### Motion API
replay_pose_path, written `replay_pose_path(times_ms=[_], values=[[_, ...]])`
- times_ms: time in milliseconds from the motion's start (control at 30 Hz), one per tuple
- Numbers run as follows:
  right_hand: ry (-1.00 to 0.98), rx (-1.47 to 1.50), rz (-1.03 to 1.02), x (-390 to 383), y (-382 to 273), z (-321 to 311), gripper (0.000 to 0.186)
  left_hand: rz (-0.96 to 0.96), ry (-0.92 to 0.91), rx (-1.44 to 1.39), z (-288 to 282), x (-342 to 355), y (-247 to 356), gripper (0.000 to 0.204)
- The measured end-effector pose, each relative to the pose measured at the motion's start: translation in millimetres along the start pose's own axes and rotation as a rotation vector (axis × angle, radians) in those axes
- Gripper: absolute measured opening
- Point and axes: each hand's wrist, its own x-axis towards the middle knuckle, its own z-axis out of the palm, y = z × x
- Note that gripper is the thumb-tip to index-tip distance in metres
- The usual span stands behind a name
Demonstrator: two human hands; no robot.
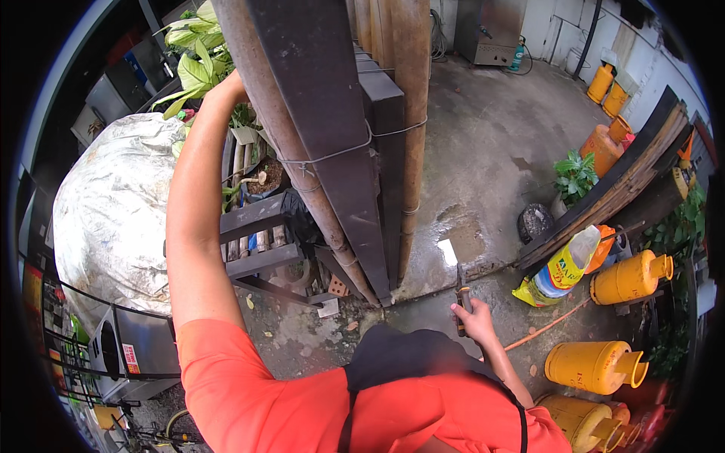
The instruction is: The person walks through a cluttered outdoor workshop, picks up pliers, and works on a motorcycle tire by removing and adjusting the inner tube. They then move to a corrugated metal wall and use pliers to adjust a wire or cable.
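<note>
My left arm reaches up among broad pale-green leaves [192, 72]; my left hand [236, 87] is at a bamboo pole [253, 90], its fingers hidden behind it. That pole is wired to a dark metal post [310, 128]. Low in front of me, my right hand [474, 321] grips a tool [464, 298] with black and orange handles, its narrow end pointing away from me. Under the leaves, potted plants [264, 177] sit on a rack of dark bars [257, 264].
A bulky white sheet-covered pile [109, 211] lies left, above a steel unit [132, 347]. Yellow gas cylinders [585, 366], a yellow sack [559, 268], leaning planks [604, 189] and a plant [574, 174] line the right. A steel cabinet [483, 34] stands at the back.
</note>
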Motion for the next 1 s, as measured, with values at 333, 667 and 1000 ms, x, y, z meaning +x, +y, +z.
replay_pose_path(times_ms=[333, 667, 1000], values=[[0.026, 0.079, 0.072, -15.3, 14.2, 12.0, 0.03, -0.105, 0.079, 0.027, 2.3, -19.6, -24.3, 0.028], [-0.009, -0.337, 0.049, 9.0, 33.6, 9.0, 0.047, -0.402, 0.705, -0.153, -0.6, -112.3, 70.6, 0.021], [-0.133, -0.251, 0.101, 52.6, -19.2, 11.2, 0.04, -0.193, 0.164, -1.737, 89.9, -255.8, 267.0, 0.029]])
